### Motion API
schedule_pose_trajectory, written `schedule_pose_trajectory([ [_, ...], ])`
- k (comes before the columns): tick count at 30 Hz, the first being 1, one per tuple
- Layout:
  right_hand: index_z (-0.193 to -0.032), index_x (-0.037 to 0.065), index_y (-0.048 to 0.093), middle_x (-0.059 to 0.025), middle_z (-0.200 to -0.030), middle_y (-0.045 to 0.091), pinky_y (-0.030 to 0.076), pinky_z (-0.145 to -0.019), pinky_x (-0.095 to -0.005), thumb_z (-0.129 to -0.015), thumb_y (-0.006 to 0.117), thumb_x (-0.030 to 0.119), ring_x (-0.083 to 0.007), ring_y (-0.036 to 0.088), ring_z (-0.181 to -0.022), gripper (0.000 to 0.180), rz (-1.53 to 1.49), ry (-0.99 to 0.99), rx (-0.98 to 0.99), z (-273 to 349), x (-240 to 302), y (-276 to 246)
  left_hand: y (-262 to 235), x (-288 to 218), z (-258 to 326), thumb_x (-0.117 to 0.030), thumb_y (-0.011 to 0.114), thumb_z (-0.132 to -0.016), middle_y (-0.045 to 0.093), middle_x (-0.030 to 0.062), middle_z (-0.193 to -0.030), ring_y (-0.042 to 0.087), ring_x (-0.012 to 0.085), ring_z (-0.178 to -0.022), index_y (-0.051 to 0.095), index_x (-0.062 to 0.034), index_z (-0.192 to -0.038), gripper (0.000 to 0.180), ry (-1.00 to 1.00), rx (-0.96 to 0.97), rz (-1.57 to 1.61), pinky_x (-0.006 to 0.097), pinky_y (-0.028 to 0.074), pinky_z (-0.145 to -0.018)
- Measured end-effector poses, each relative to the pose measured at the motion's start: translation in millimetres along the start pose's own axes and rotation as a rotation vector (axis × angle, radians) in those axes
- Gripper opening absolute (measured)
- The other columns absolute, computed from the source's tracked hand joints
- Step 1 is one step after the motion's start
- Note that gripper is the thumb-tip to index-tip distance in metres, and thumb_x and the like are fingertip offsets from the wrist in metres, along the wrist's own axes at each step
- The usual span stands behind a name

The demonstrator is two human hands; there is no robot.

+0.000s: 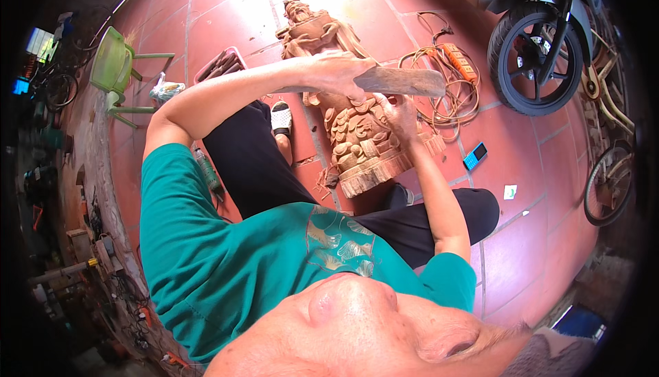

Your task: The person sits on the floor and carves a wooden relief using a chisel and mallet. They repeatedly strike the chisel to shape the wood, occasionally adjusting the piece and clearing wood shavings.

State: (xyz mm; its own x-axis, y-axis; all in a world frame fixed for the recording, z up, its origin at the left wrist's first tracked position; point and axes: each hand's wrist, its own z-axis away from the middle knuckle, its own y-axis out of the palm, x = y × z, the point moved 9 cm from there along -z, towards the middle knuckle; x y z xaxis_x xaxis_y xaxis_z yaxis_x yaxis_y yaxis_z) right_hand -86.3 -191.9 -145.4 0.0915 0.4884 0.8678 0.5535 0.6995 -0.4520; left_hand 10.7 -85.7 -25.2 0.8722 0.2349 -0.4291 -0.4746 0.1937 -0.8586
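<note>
A carved wooden statue [364, 133], a bearded figure with a thickly carved lower part, lies on the floor in front of me between my legs. My left hand [340, 75] reaches across its middle, closed round one end of a flat wooden mallet [405, 81]. The mallet points to the right above the carving. Just below it, my right hand [399, 115] rests against the statue's right side with its fingers bent together. Whatever those fingers hold is hidden by the mallet and the hand itself.
A pink basket [234, 53] of carving tools and a green chair [113, 61] stand left. A bottle [207, 170] lies beside my left leg. To the right are an orange power strip [458, 63] with coiled cord, a blue phone [475, 157] and a motorbike wheel [539, 58].
</note>
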Motion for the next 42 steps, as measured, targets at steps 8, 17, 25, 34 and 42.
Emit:
schedule_pose_trajectory([
  [8,-0.107,-0.005,0.071,-0.0189,-0.092,0.076,0.053,-0.073,-0.0355,-0.09,0.075,0.022,-0.0202,0.072,-0.08,0.031,-0.215,-0.057,0.031,-9.5,-18.3,8.2,-11.1,-11.8,5.8,-0.036,0.073,-0.081,0.067,0.0274,-0.085,0.07,0.0413,-0.084,0.055,0.0032,-0.119,0.057,0.058,-0.057,-0.029,0.049,0.055,-0.076],
  [17,-0.106,-0.002,0.071,-0.0177,-0.094,0.076,0.056,-0.078,-0.0368,-0.091,0.075,0.021,-0.0254,0.075,-0.085,0.028,-0.112,-0.012,0.122,0.3,16.1,4.6,-15.3,-17.9,12.8,-0.037,0.074,-0.08,0.069,0.0256,-0.091,0.07,0.0378,-0.089,0.056,0.001,-0.129,0.064,0.053,-0.071,-0.02,0.046,0.055,-0.08],
  [25,-0.094,0.0,0.07,-0.0166,-0.08,0.073,0.055,-0.069,-0.036,-0.088,0.077,0.025,-0.0254,0.074,-0.075,0.027,0.027,-0.065,0.115,-1.3,18.4,7.7,-21.6,-13.7,17.5,-0.037,0.075,-0.081,0.07,0.0259,-0.1,0.071,0.0377,-0.092,0.056,-0.0027,-0.133,0.064,0.065,-0.092,0.011,0.045,0.055,-0.083],
  [34,-0.094,0.005,0.07,-0.0127,-0.076,0.071,0.055,-0.065,-0.0365,-0.087,0.079,0.03,-0.0259,0.072,-0.071,0.027,-0.029,-0.115,0.008,3.0,10.0,8.5,-33.5,-10.5,24.8,-0.044,0.075,-0.086,0.069,0.0252,-0.091,0.07,0.0357,-0.085,0.053,-0.0011,-0.133,0.067,0.182,-0.4,0.095,0.044,0.054,-0.078],
  [42,-0.091,0.003,0.069,-0.0131,-0.076,0.071,0.055,-0.065,-0.0387,-0.087,0.079,0.029,-0.0279,0.071,-0.069,0.028,-0.04,-0.098,0.03,4.7,11.9,12.7,-15.7,0.3,19.0,-0.04,0.074,-0.084,0.068,0.026,-0.084,0.07,0.0384,-0.08,0.051,0.002,-0.132,0.067,0.024,-0.13,-0.098,0.046,0.054,-0.078],
])
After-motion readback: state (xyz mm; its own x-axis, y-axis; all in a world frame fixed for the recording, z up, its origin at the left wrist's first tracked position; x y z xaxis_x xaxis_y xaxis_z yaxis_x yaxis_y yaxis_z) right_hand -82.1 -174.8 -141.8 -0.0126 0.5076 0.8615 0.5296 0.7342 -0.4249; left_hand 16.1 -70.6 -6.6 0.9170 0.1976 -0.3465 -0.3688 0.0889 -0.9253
